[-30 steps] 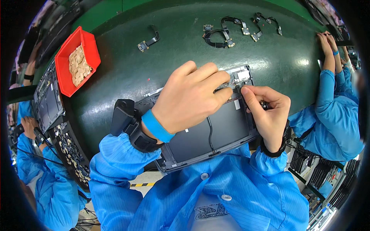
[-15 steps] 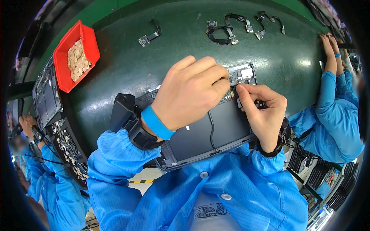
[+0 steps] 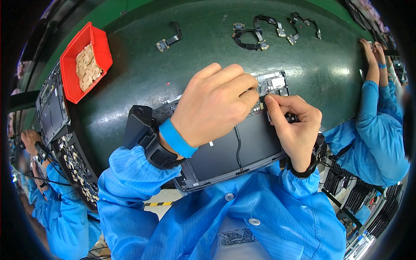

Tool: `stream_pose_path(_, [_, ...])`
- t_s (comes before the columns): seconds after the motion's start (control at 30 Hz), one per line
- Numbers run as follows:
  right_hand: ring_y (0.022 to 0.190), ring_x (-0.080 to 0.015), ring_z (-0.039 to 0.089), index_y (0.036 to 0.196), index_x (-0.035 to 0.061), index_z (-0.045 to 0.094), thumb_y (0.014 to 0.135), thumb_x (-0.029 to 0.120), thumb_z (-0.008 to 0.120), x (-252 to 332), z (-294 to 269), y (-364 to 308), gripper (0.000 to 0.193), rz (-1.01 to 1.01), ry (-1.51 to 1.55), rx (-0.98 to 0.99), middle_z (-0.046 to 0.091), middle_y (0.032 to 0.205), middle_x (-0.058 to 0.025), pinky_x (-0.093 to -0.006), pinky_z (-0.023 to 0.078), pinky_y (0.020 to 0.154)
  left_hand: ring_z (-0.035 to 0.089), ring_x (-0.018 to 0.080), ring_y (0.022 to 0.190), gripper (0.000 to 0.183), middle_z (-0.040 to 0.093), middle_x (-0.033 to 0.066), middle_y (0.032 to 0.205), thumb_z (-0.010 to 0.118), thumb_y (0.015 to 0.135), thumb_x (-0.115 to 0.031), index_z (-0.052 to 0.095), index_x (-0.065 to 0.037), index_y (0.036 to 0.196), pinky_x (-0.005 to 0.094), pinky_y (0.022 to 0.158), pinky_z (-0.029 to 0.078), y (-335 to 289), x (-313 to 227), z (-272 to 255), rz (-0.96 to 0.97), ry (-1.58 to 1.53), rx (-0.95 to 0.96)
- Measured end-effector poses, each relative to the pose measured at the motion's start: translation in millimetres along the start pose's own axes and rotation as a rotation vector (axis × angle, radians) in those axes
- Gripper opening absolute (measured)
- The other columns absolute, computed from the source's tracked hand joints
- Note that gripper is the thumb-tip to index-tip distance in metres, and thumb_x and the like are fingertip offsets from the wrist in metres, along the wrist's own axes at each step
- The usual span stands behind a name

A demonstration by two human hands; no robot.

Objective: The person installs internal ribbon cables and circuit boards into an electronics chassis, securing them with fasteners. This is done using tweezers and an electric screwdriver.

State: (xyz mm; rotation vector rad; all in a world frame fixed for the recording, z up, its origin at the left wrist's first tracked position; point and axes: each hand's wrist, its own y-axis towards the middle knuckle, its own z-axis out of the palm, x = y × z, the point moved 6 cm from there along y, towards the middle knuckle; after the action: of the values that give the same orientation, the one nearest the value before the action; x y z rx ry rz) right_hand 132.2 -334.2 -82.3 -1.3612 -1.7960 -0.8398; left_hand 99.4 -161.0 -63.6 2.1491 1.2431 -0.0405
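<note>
An opened laptop base (image 3: 216, 156) with a dark inner face lies in front of me, tilted, its circuit board (image 3: 262, 104) showing along the far side. My left hand (image 3: 214, 104) is over the far middle of the base, fingers curled in and closed; whatever they hold is hidden. At the board's right part, my right hand (image 3: 297, 123) pinches thumb and forefinger together; what sits between the tips is too small to tell. A small dark part (image 3: 292, 117) shows under its curled fingers. A black cable (image 3: 238, 147) runs down the base's middle.
A red bin (image 3: 107, 52) of beige flat pieces stands at left, beside another opened laptop base (image 3: 53, 108) and a black tray (image 3: 76, 169) of small parts. Small boards with black ribbon cables (image 3: 249, 45) lie at the back. Co-workers in blue (image 3: 372, 138) sit either side.
My right hand has shifted very slightly; my left hand holds its place. The co-worker's hands at the far right have moved a little.
</note>
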Motion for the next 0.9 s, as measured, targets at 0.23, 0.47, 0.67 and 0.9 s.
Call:
stream_pose_path(0.23, [0.065, -0.014, 0.061, 0.093, 0.0008, 0.081, 0.086, 0.006, 0.081, 1.9, 1.5, -0.3, 0.009, 0.006, -0.006, -0.002, 0.072, 0.067, -0.007, -0.0302, 0.047, 0.068, 0.066, 0.02, 0.088, 0.02, 0.072, 0.0015, 0.098, 0.07, 0.072, -0.01, 0.076, -0.007, 0.09, 0.0341, 0.067, 0.048, 0.0, -0.3, -1.4, 0.005, 0.005, -0.008])
stream_pose_path(0.47, [0.066, -0.0092, 0.064, 0.095, -0.0019, 0.079, 0.089, 0.006, 0.077, 5.3, 2.1, 1.4, 0.01, 0.089, 0.021, 0.028, 0.073, 0.068, -0.007, -0.027, 0.049, 0.069, 0.067, 0.0196, 0.09, 0.019, 0.073, 0.0019, 0.1, 0.07, 0.072, -0.01, 0.076, -0.007, 0.09, 0.0338, 0.067, 0.048, 0.6, 0.1, -0.4, 0.006, 0.013, 0.003])
stream_pose_path(0.67, [0.065, -0.0084, 0.064, 0.094, -0.0027, 0.079, 0.09, 0.006, 0.077, 5.5, 2.7, 2.4, 0.01, 0.114, 0.009, 0.056, 0.072, 0.067, -0.0067, -0.0266, 0.05, 0.069, 0.067, 0.019, 0.09, 0.019, 0.073, 0.0017, 0.099, 0.07, 0.072, -0.01, 0.076, -0.007, 0.089, 0.0337, 0.067, 0.048, -0.8, -0.1, -0.5, 0.003, 0.02, 0.006])
stream_pose_path(0.9, [0.064, -0.0108, 0.063, 0.094, -0.0018, 0.079, 0.089, 0.006, 0.076, 6.6, 4.1, 2.6, 0.009, 0.052, -0.022, 0.046, 0.071, 0.067, -0.0075, -0.0285, 0.049, 0.069, 0.065, 0.0182, 0.088, 0.016, 0.072, 0.0001, 0.098, 0.07, 0.072, -0.012, 0.075, -0.008, 0.087, 0.0331, 0.066, 0.046, -0.8, 0.6, -0.1, 0.007, 0.027, 0.001])
